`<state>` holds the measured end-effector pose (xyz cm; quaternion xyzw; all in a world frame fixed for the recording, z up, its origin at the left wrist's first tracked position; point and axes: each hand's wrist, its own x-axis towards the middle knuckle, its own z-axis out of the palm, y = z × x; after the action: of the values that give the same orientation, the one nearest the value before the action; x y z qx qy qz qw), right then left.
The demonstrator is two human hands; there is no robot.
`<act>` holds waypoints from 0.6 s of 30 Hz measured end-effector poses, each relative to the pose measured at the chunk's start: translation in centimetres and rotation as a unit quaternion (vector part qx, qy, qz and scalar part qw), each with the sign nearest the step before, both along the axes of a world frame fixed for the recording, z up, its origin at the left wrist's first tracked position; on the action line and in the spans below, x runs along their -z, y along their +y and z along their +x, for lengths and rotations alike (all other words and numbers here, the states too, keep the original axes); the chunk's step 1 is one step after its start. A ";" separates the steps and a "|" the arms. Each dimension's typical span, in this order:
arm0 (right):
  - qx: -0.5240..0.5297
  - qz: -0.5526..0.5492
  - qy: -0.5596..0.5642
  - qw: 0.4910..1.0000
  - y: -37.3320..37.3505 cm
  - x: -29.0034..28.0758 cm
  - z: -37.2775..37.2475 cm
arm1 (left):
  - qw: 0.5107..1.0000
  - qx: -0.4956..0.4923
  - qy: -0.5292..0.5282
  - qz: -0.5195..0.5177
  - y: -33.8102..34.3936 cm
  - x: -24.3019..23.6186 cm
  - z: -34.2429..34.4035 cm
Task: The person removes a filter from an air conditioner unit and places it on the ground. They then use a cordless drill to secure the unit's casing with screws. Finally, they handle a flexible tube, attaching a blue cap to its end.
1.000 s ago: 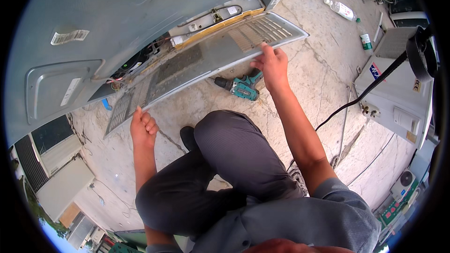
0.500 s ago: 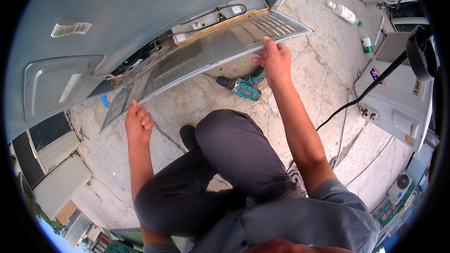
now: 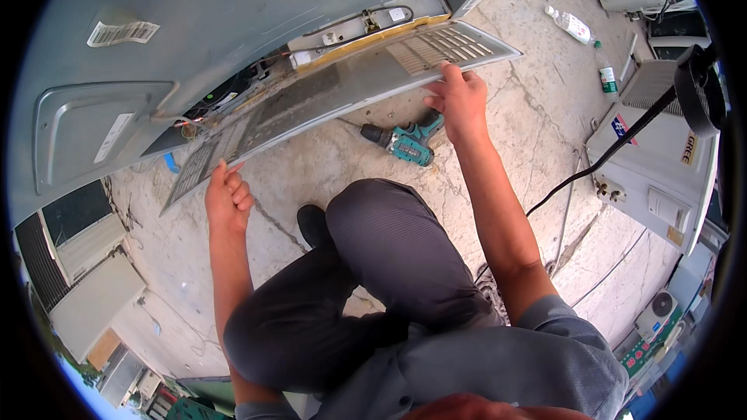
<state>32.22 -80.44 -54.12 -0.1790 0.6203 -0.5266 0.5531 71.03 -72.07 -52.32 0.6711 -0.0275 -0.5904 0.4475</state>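
Note:
A long grey slotted metal panel hangs tilted below the opening along the bottom of a grey appliance. My left hand pinches the panel's near edge toward its left end, fingers curled. My right hand grips the same edge farther right. Inside the opening are wires, dark parts and a white strip with yellow edging. A teal and black cordless drill lies on the concrete floor beside my right hand, below the panel.
Two plastic bottles lie at the upper right near white outdoor units. A black cord and strap cross the right side. More panels and units stand at the lower left. My bent knees are below the panel.
Both hands and the panel have shifted slightly: my left hand up and leftward, my right hand up and to the right. The appliance edge also appears slightly farther right in view.

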 end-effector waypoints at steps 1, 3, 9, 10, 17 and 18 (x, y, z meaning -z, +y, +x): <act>0.000 0.003 0.000 1.000 -0.1 -0.1 0.0 | 1.000 0.001 0.001 0.000 -0.1 -0.1 -0.1; 0.001 0.002 -0.001 1.000 -0.3 -0.3 0.1 | 1.000 0.002 0.001 0.000 -0.3 -0.2 0.0; 0.004 0.001 -0.003 1.000 -0.5 -0.4 0.2 | 1.000 0.003 0.002 -0.003 -0.8 -0.3 0.2; 0.004 0.000 -0.003 1.000 -0.6 -0.5 0.2 | 1.000 0.002 0.000 -0.004 -0.9 -0.4 0.2; 0.014 -0.005 0.002 1.000 -0.8 -0.6 0.3 | 1.000 0.001 0.000 -0.003 -0.9 -0.3 0.3; 0.005 -0.004 -0.001 1.000 -0.9 -0.7 0.3 | 1.000 0.000 0.001 -0.003 -0.9 -0.3 0.3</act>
<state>32.52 -81.29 -53.47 -0.1775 0.6188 -0.5322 0.5498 71.36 -73.00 -52.04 0.6693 -0.0286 -0.5911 0.4492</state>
